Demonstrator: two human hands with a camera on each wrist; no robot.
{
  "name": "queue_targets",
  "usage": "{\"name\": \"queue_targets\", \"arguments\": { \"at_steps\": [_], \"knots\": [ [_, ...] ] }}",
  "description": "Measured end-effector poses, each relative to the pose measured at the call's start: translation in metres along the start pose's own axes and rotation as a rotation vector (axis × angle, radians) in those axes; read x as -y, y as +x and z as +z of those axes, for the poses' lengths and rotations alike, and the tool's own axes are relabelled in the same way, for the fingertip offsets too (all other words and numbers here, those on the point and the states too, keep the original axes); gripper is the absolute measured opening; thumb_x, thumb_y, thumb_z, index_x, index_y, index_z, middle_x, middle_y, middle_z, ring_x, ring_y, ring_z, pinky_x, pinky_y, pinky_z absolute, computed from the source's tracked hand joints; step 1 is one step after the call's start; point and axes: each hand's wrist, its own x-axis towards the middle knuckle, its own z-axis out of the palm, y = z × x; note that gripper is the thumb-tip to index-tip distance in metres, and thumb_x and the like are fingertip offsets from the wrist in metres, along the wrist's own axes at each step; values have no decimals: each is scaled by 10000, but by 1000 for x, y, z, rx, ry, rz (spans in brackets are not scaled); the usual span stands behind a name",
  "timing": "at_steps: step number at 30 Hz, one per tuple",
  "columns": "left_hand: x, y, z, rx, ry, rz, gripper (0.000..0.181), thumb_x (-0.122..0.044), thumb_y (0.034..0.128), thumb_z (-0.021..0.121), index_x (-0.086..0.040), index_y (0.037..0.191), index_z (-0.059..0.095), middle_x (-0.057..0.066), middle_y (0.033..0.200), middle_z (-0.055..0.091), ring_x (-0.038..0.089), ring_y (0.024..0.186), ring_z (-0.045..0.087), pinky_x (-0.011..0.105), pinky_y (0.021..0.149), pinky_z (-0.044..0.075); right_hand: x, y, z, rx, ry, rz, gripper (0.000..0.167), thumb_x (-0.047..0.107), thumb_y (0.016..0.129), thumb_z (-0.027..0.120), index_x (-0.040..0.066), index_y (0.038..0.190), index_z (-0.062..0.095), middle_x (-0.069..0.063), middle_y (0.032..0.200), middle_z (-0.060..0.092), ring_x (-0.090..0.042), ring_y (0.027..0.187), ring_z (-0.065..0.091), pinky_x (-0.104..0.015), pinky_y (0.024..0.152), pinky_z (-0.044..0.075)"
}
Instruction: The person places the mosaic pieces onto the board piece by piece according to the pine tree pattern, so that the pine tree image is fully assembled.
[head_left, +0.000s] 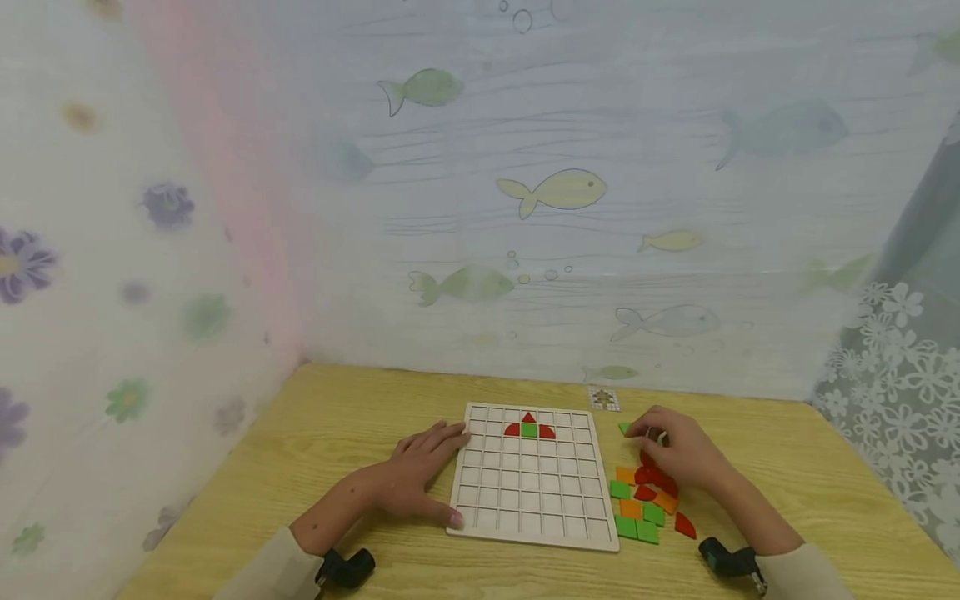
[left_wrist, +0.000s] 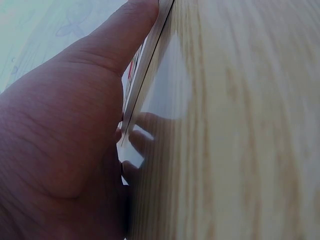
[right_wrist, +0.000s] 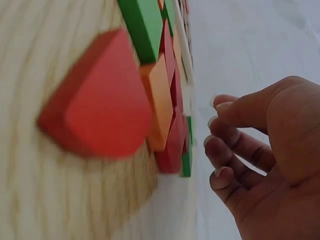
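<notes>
A pale gridded board (head_left: 536, 500) lies on the table. In its upper cells sit a red triangle (head_left: 528, 417), a green square (head_left: 529, 430) and a red quarter-round piece (head_left: 512, 430) on the left, with a matching one (head_left: 547, 431) on the right. My left hand (head_left: 408, 479) is spread along the board's left edge, thumb at the near corner. Over the loose pieces to the right hovers my right hand (head_left: 678, 447), its fingers loosely bent; the right wrist view shows nothing between them. A green piece (head_left: 624, 427) lies by its fingertips.
Several green, orange and red pieces, among them an orange piece (head_left: 631, 508) and a red quarter-round piece (head_left: 685, 526), lie right of the board. A small patterned card (head_left: 603, 398) is behind it. Printed curtains (head_left: 450, 225) close off the wooden table's (head_left: 360, 383) back and left.
</notes>
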Motion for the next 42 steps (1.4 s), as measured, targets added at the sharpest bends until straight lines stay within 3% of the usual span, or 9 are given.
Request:
{"name": "queue_targets", "arguments": {
  "at_steps": [9, 17, 21, 26, 33, 42],
  "knots": [
    [0, -1, -1, 12, -12, -6, 1156, -746, 872, 728, -207, 1726, 165, 36, 1794, 61, 359, 1646, -10, 703, 1223, 130, -18, -2, -8, 93, 58, -49, 309, -104, 967, 648, 161, 1045, 788, -3, 1061, 682, -48, 805, 543, -266, 674, 510],
    [3, 0, 0, 14, -9, -9, 1159, -768, 867, 713, -233, 1728, 151, 6, 1795, 55, 337, 1649, -21, 693, 1227, 132, -29, -4, -12, 176, 145, -218, 392, -153, 937, 652, 196, 1064, 779, -43, 1093, 690, -83, 817, 550, -244, 632, 482],
    [3, 0, 0, 12, -14, -10, 1161, -764, 864, 720, -227, 1727, 159, 9, 1794, 66, 340, 1649, -15, 694, 1226, 132, -31, -4, -14, 212, 155, -243, 428, -179, 922, 649, 201, 1074, 776, -51, 1129, 682, -146, 880, 590, -249, 647, 486],
    [2, 0, 0, 10, -12, -10, 1171, -770, 859, 719, -219, 1727, 158, 20, 1794, 68, 347, 1648, -12, 696, 1225, 131, -26, -2, -16, 258, 120, -242, 416, -176, 910, 679, 180, 1102, 775, -44, 1125, 669, -183, 924, 602, -270, 691, 502],
    [1, 0, 0, 10, -10, -3, 1165, -748, 866, 732, -199, 1725, 167, 41, 1792, 69, 364, 1646, -6, 708, 1217, 137, -14, 1, -18, 320, 71, -200, 420, -184, 898, 655, 142, 1137, 769, 4, 1064, 646, -72, 853, 568, -266, 725, 534],
    [3, 2, 1, 4, -6, -6, 1167, -756, 860, 731, -208, 1724, 172, 33, 1792, 77, 356, 1647, 3, 705, 1217, 139, -4, 2, -19, 338, 44, -126, 198, -26, 954, 748, 155, 1033, 732, 18, 1008, 614, -60, 830, 529, -270, 717, 513]
  ]
}}
